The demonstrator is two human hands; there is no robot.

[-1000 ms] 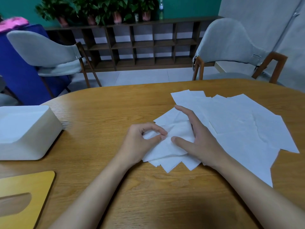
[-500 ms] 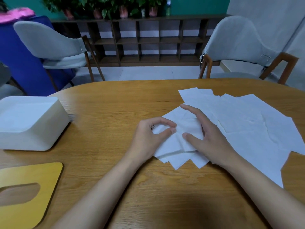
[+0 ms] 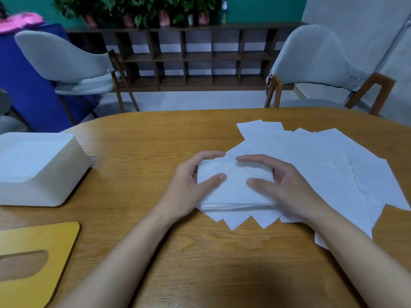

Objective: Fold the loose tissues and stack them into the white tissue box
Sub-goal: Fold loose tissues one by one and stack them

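Wooden desk [image 3: 155,134], centre: left hand [image 3: 186,187] and right hand [image 3: 287,190] grip a folded stack [image 3: 235,187] at its ends, thumbs on top, fingers curled over the far edge. Stack lies on loose tissues [image 3: 322,156] spreading rightward; box [image 3: 44,174] at left edge.

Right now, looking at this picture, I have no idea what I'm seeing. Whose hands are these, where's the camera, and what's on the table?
There is no machine here: a person wears one wide-angle camera on the head, looking down at their bare hands. The left hand and right hand each curl their fingers round a folded stack of white tissues, thumbs on top. It rests on loose white tissue sheets spread over the wooden table. To the left stand the white rounded tissue box, lid off, and nearer the person a flat yellow lid with an oval slot.
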